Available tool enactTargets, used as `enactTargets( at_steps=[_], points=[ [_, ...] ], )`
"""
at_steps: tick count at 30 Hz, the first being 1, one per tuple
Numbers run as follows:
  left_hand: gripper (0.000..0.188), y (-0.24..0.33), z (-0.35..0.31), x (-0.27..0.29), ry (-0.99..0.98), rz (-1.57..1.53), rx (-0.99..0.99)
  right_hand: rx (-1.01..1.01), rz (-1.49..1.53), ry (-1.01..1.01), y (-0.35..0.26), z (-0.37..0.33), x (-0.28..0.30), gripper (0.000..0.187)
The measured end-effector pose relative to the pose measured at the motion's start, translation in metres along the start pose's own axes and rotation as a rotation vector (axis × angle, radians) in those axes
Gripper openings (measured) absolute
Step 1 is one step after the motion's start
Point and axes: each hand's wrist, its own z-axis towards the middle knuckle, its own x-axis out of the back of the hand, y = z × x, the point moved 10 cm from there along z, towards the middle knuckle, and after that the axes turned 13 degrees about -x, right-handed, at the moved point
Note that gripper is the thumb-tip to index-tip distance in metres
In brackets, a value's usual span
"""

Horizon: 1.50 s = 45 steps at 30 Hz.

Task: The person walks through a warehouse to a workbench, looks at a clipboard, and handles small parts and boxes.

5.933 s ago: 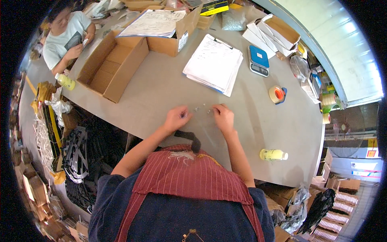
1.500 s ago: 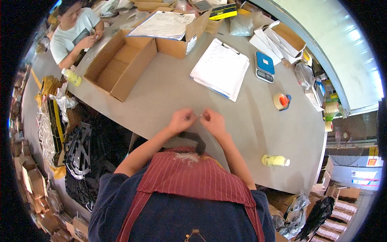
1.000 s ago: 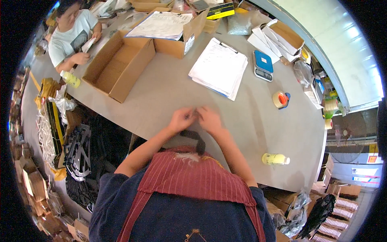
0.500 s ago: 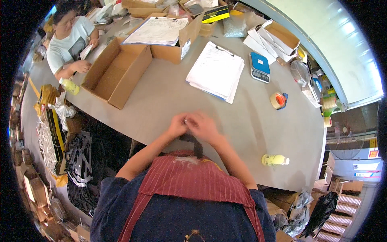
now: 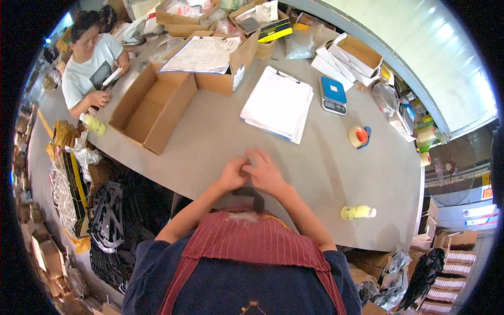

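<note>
Both hands meet above the table [image 5: 210, 142], close to its near edge. Left hand [image 5: 232, 174] is curled, fingertips bent inward; right hand [image 5: 266, 172] has some fingers extended, others bent in, and touches the left at the fingertips. Contact spot is small and shadowed, so can't tell whether either hand grips anything there. Dark strip [image 5: 255, 201], the thing nearest the hands, sits just below them, by the table's near edge and next to the striped red apron [image 5: 257, 241].

Clipboard with papers [image 5: 278, 105] lies mid-table, beyond the hands. Blue-topped scale [image 5: 333, 94] right of it; tape roll in dispenser [image 5: 359, 136] nearer the right edge. Yellow bottle [image 5: 357, 212] lies on its side toward the near right corner. Long open carton [image 5: 173, 115] at the left side, touching or right beside a second carton [image 5: 215, 83] with another clipboard [image 5: 202, 54] on top. Clear bag of pale bits [image 5: 300, 46] and white boxes [image 5: 344, 63] near the far edge. Co-worker [image 5: 86, 71] past the left edge holds a white item [image 5: 112, 76].
</note>
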Motion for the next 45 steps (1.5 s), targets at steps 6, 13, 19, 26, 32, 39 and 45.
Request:
enactTargets(
  at_steps=[6,13,19,26,32,39,45],
  points=[
    [0.03,0.007,0.001,0.001,-0.002,0.082,-0.064,-0.064,-0.049,0.011,0.013,-0.006,0.003,0.02],
    [0.031,0.011,-0.003,0.0,-0.146,0.131,0.081,-0.34,0.191,-0.01,0.037,-0.015,0.01,0.016],
    [0.023,0.011,-0.005,0.012,0.048,-0.068,0.116,-0.472,0.144,-0.062,0.051,-0.03,0.0,0.015],
    [0.025,0.001,-0.01,0.015,0.15,-0.111,0.123,-0.547,0.453,0.067,0.064,-0.034,-0.013,0.023],
    [0.022,-0.005,-0.007,-0.001,0.037,0.098,0.075,-0.322,0.318,0.108,0.051,-0.025,-0.016,0.023],
    [0.026,-0.044,-0.025,-0.008,-0.004,-0.002,0.202,-0.553,0.494,-0.156,0.053,-0.013,-0.047,0.023],
    [0.028,-0.034,-0.017,-0.009,0.016,0.003,0.09,-0.501,0.547,-0.057,0.109,-0.035,-0.089,0.016]
  ],
)
